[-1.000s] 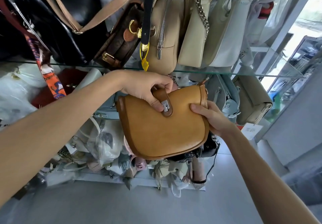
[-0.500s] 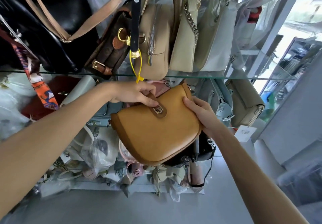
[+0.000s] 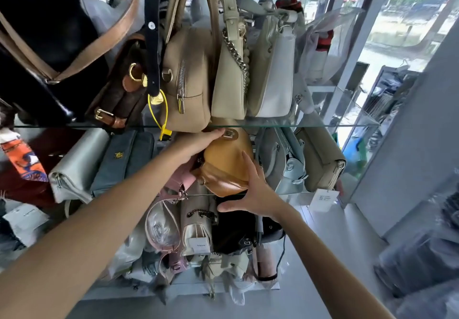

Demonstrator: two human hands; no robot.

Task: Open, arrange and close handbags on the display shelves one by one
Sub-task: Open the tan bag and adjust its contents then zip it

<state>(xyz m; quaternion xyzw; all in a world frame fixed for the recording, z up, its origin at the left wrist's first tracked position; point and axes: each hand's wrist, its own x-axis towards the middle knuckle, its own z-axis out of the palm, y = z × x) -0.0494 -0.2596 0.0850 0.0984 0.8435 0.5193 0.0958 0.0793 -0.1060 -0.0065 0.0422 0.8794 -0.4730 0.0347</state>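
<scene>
A: What is the biggest thing in view?

B: The glass shelf (image 3: 310, 125), which crosses the whole view. I place everything else from it. Standing on it are a black bag (image 3: 47, 53), a beige zip bag (image 3: 188, 75) and a cream chain bag (image 3: 229, 82).

A: And the task's bag?

B: The tan handbag (image 3: 227, 167) sits just below the glass shelf, on the next shelf down, between a grey-blue bag (image 3: 124, 162) on its left side and a pale blue bag (image 3: 288, 167) on its right. Its clasp (image 3: 228, 133) lies right under the glass edge.

A: The hands?

B: The left hand (image 3: 198, 145) reaches in under the glass shelf, its fingers (image 3: 216, 133) stretched along the bag's upper left side, the tips touching beside the clasp. The right hand (image 3: 255, 194) is lower, fingers spread wide and straight, pressing flat against the bag's lower right side, thumb pointing left beneath it.

A: Smaller things?

B: A yellow tag (image 3: 162, 110) hangs over the glass edge, left of the clasp.
</scene>
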